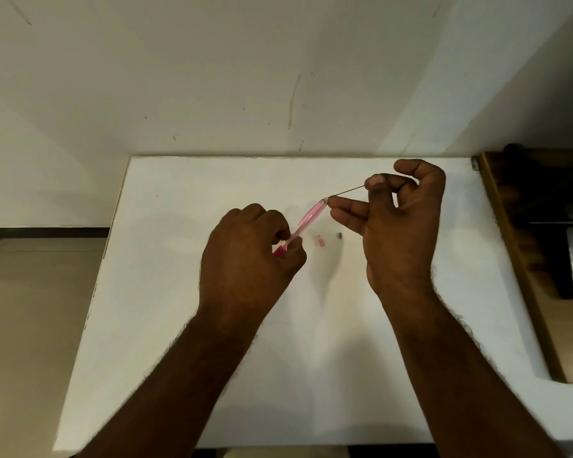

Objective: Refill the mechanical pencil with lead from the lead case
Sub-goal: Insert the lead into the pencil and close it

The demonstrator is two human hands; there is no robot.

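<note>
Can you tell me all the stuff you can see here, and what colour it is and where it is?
translucent pink plastic mechanical pencil: one, pink, held tilted above the table, open top end pointing up and away
thin dark pencil lead: one, dark grey, one end at the pencil's open top, the other pinched in fingertips
small pink cap piece: one, pink, lying on the table below the pencil
tiny dark piece: one, dark grey, on the table just right of the pink piece; too small to identify
white rectangular table: one, white, against the white wall
brown wooden furniture: one, brown, at the table's right edge
left hand: one, gripping the pencil's lower end
right hand: one, pinching the lead
</note>
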